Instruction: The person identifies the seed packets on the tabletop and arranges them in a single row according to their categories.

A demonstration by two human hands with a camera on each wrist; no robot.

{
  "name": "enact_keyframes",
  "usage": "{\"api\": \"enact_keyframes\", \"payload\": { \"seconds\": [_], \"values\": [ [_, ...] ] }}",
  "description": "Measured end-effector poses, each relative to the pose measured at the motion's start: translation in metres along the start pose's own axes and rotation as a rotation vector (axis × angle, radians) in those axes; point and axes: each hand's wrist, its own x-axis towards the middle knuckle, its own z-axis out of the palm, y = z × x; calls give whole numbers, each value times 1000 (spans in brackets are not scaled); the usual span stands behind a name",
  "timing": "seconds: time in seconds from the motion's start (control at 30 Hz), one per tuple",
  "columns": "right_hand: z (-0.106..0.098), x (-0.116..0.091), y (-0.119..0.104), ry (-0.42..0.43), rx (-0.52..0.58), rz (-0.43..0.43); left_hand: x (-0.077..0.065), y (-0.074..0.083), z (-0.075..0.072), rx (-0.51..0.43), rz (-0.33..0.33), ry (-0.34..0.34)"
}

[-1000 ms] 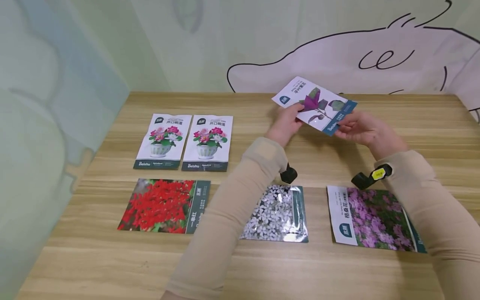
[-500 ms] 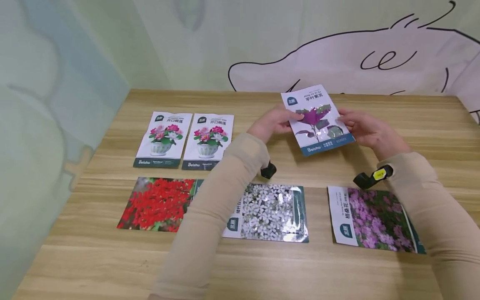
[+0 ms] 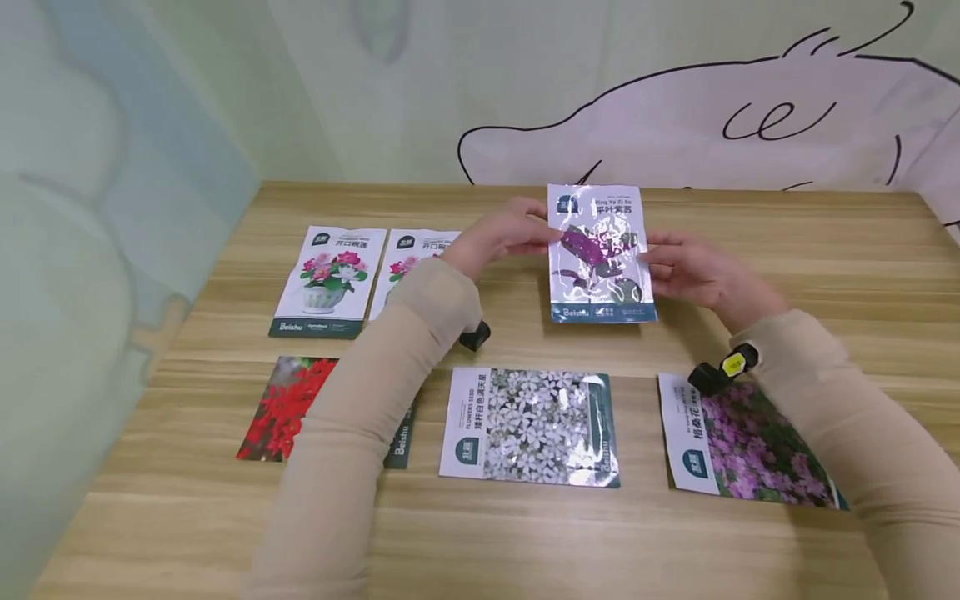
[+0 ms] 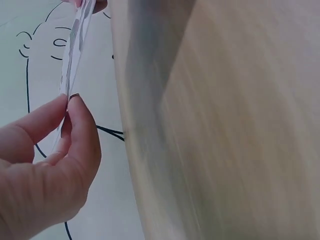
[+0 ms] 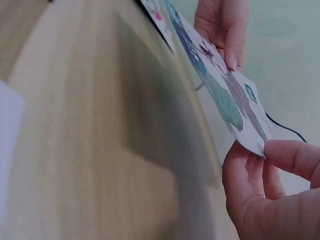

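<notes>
A white seed packet [image 3: 600,287] with a purple-leaved plant and a dark blue bottom band is held up over the back of the table, its printed front towards the head camera. My left hand [image 3: 506,233] pinches its left edge between thumb and fingers; the left wrist view shows the packet [image 4: 75,55] edge-on above that pinch. On the opposite edge, my right hand [image 3: 701,271] grips it, thumb on the printed face in the right wrist view, fingers behind the packet [image 5: 227,95]. A shadow falls on the wood beneath.
Two lotus packets [image 3: 327,279] lie side by side at back left, the right one partly behind my left arm. In the front row are a red flower packet [image 3: 281,408], partly covered by my sleeve, a white flower packet [image 3: 536,425] and a pink-purple flower packet [image 3: 750,450]. A printed wall [image 3: 360,108] stands behind.
The purple-leaf packet has turned from slanted to nearly upright and shifted left and a little down from its first place. Both hands moved left with it, still gripping its edges.
</notes>
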Motion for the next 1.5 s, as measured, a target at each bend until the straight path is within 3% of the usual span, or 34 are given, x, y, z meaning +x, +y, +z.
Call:
{"api": "enact_keyframes", "payload": {
  "seconds": [0.23,0.5,0.77,0.97,1.1,1.5],
  "values": [
    [23,15,12,13,-81,-2,-6,-17,-25,-9,3,58],
    [50,31,24,74,-193,8,-22,-27,-45,79,-38,141],
    [74,41,33,98,-397,-75,-43,-38,-54,318,17,172],
    [85,49,41,151,-525,-114,-48,-45,-61,411,23,199],
    [88,53,43,171,-547,-136,-48,-46,-64,479,32,204],
    [93,54,43,192,-630,-130,-48,-46,-69,518,81,186]
  ]
}}
